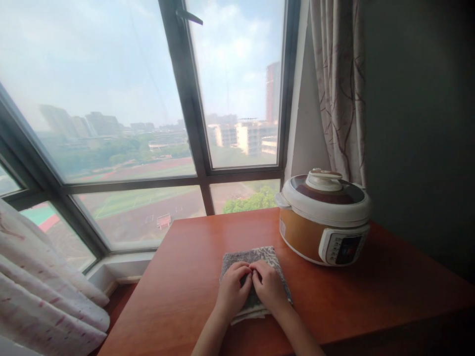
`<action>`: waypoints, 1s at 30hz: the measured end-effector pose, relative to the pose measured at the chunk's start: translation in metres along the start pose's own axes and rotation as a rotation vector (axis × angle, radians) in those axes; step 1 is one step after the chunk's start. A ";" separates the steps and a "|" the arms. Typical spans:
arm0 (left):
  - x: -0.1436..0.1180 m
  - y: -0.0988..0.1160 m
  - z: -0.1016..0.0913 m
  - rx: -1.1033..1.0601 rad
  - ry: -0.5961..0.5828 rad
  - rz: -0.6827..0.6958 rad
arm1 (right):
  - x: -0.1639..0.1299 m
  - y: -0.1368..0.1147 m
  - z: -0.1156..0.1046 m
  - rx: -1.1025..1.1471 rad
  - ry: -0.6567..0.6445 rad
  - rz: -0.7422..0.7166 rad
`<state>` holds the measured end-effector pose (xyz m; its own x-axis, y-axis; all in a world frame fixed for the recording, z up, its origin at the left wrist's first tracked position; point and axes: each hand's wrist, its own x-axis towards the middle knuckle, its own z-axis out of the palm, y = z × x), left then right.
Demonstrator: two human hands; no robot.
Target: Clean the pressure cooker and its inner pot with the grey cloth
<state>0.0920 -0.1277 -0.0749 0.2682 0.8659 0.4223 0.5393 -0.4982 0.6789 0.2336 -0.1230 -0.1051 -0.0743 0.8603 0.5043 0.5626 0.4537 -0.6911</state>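
Note:
A folded grey patterned cloth (256,255) lies on the wooden table, its layered near edge showing at the bottom. Above it, my left hand (234,287) and my right hand (269,287) meet at the fingertips, thumbs drawn in toward the index fingers. Both hands are closed in a pinch-like shape. Whatever may be between the fingertips is hidden or too small to make out. My wrists come in from the near side and cover part of the cloth.
An electric cooker (322,217) with a white lid and brown body stands on the table (178,277), right of the cloth. Large windows (111,99) rise behind the table. Curtains hang at the left (44,296) and right (341,89).

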 end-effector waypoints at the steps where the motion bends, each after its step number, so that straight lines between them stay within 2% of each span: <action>1: 0.000 -0.001 0.000 0.000 0.004 0.002 | 0.000 0.001 0.000 -0.003 0.002 -0.002; 30: 0.000 0.000 0.001 0.015 0.020 -0.001 | -0.002 0.002 0.000 -0.017 0.004 -0.022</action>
<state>0.0926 -0.1273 -0.0756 0.2516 0.8654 0.4333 0.5517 -0.4961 0.6704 0.2351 -0.1238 -0.1071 -0.0837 0.8493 0.5213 0.5749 0.4684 -0.6709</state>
